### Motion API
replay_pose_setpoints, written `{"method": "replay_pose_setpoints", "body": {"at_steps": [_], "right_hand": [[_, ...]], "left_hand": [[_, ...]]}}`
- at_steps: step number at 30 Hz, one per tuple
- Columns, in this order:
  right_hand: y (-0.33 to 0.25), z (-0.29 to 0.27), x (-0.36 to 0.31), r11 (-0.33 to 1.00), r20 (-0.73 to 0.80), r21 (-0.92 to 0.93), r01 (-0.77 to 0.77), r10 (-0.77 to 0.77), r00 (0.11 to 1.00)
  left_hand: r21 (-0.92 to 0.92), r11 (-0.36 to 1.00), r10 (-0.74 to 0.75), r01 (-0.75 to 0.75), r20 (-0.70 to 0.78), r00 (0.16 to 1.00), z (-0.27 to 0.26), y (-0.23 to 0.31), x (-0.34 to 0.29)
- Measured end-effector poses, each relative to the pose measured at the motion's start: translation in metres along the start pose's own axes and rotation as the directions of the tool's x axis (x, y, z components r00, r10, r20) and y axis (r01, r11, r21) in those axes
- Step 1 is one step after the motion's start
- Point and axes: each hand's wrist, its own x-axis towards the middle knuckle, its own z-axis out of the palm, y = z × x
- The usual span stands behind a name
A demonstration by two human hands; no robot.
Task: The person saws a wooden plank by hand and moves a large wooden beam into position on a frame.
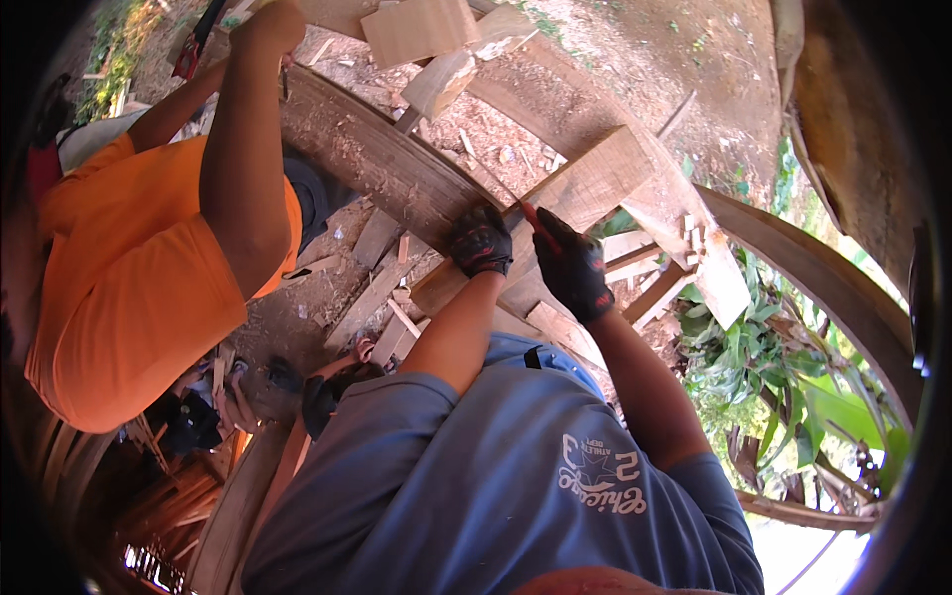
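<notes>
My left hand [481,241], in a dark glove, is closed over a pale squared wooden block [592,182]; its fingertips are partly hidden. Close beside it on the right, my right hand [572,266] wears a black glove with red marks. Its fingers are at the red handle [529,212] of a tool. A thin, straight shaft or blade [488,169] seems to run from that handle away to the far left; the exact kind of tool does not show. The block lies slanting across a long, dark wooden beam [382,149].
A person in an orange shirt [149,288] works at the left beside the beam. Wood offcuts [421,30] and shavings lie at the far side. A curved plank [813,288] and green plants [744,357] are on the right. Scraps [372,297] litter the ground below.
</notes>
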Motion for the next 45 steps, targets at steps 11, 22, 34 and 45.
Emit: {"method": "replay_pose_setpoints", "body": {"at_steps": [11, 22, 34, 45], "right_hand": [[-0.005, 0.002, 0.024, 0.998, 0.01, -0.006, 0.062, -0.062, 0.998], [-0.033, 0.023, 0.095, 0.976, 0.229, -0.216, 0.02, 0.031, 0.973], [-0.084, -0.028, 0.076, 0.973, 0.343, -0.231, 0.017, 0.065, 0.937], [-0.069, -0.147, -0.13, 0.945, 0.118, -0.324, -0.057, 0.1, 0.988]], "left_hand": [[-0.007, 0.999, -0.035, 0.035, -0.05, 0.998, 0.026, -0.007, 0.005], [0.014, 0.992, -0.123, 0.125, -0.104, 0.987, 0.019, -0.002, -0.004], [-0.136, 0.972, -0.212, 0.192, -0.148, 0.966, 0.011, -0.001, -0.009], [-0.088, 0.971, -0.218, 0.221, 0.051, 0.975, -0.003, 0.003, 0.003]]}}
